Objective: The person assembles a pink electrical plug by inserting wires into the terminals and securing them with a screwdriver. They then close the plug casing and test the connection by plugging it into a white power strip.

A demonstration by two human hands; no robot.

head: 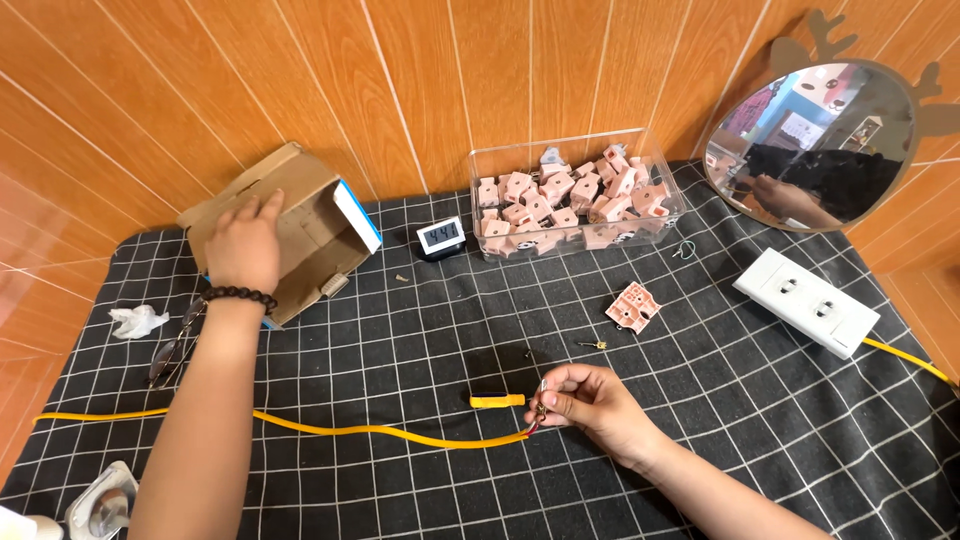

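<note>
My left hand (243, 245) rests flat on top of an open cardboard box (300, 225) lying on its side at the back left. My right hand (590, 400) pinches the bare wire ends of a yellow cable (350, 430) that runs left across the checked cloth. A small yellow tool (497, 401) lies just left of that hand. A single pink plastic part (632, 306) and a small metal piece (592, 345) lie beyond my right hand.
A clear bin (480, 165) of several pink parts stands at the back, a small digital clock (440, 237) left of it. A white socket strip (806, 300) lies right, a round mirror (815, 140) behind. Glasses (172, 348) and crumpled tissue (137, 320) lie left.
</note>
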